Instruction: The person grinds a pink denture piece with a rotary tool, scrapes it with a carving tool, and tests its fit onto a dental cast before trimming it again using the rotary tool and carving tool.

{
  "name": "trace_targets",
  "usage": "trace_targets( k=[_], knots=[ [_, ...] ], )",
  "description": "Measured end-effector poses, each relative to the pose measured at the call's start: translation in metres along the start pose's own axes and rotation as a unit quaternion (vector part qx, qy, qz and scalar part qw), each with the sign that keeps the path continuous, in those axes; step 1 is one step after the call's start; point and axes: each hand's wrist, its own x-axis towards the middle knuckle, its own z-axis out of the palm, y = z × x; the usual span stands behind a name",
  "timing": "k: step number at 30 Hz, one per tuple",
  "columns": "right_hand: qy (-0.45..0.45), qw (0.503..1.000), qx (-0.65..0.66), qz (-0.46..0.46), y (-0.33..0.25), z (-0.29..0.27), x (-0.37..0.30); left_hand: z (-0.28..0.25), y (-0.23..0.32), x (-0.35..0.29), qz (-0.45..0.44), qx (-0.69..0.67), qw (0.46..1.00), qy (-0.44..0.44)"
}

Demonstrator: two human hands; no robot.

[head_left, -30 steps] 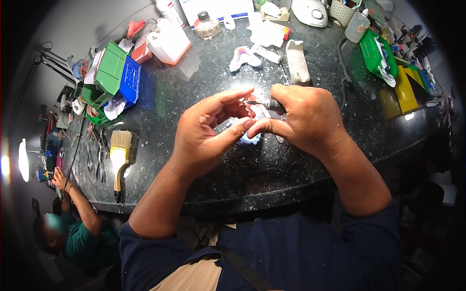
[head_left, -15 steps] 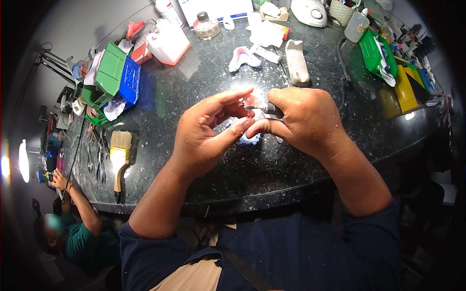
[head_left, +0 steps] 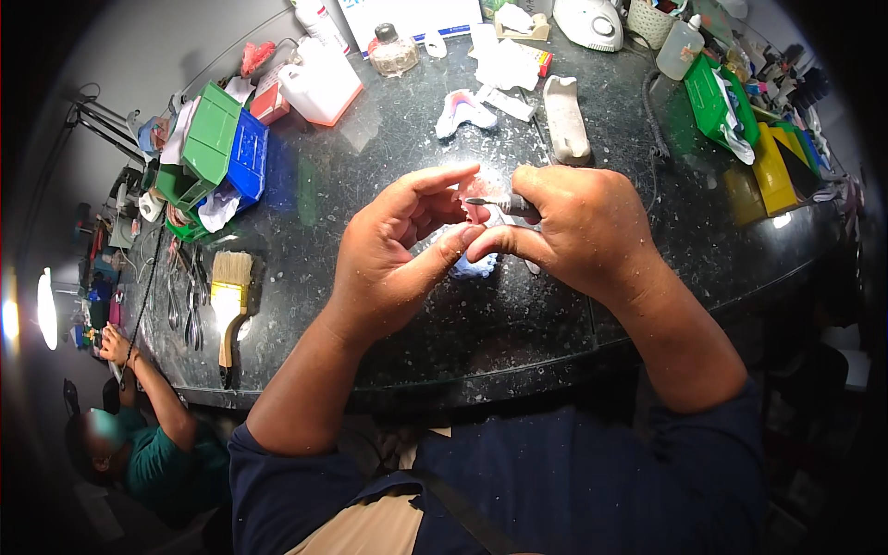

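Note:
My left hand [head_left: 388, 250] grips a small pink denture base [head_left: 474, 211] between its fingers and thumb, and the fingers hide part of it. In my right hand [head_left: 578, 222] is a dark rotary handpiece [head_left: 521, 205], its pointed bur lying at the pink piece. Both thumbs come close together under the work. Below my hands a lumpy pale blue piece [head_left: 474, 267] rests on the dark worktop [head_left: 444, 347]. Just beyond them lie a white and pink dental mould [head_left: 464, 113] and a long off-white block [head_left: 566, 120].
At the left are a paintbrush [head_left: 229, 301], metal pliers [head_left: 193, 310], and green and blue bins [head_left: 245, 153]. A white jug [head_left: 319, 88] and a glass jar [head_left: 394, 53] stand at the back. Right lie a cable [head_left: 654, 116] and a green bin [head_left: 717, 106]. A co-worker [head_left: 162, 453] sits lower left.
The pink denture base has turned slightly in my left hand, showing more of its surface beside the bur. My right hand holds nearly the same place.

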Motion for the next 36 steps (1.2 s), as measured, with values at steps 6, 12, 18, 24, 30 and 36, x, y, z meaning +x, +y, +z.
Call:
trace_targets(
  k=[6,12,18,24,30,36],
  knots=[
    [-0.004,1.0,0.003,-0.001,0.0007,0.0022,-0.0009,0.0,0.0023,0.0009,-0.016,-0.004,1.0,0.001],
    [-0.019,1.0,0.007,0.009,0.0002,-0.0004,0.0004,0.0002,-0.0002,0.0012,-0.002,-0.003,1.0,0.003],
    [0.0,1.0,0.011,0.001,-0.0005,0.0032,0.0002,-0.0005,-0.0004,0.0011,0.001,0.002,1.0,0.004],
    [-0.029,0.999,0.01,0.016,-0.0017,-0.0008,-0.0002,-0.0015,-0.0007,0.0003,0.005,0.01,1.0,-0.003],
    [-0.032,0.999,0.016,0.009,-0.0003,0.0001,-0.0001,-0.0002,0.0004,0.0012,-0.005,0.006,1.0,-0.004],
    [-0.023,0.999,0.028,0.012,-0.0017,-0.0001,0.0007,0.002,0.0014,0.0013,-0.01,-0.015,1.0,0.011]
  ],
)
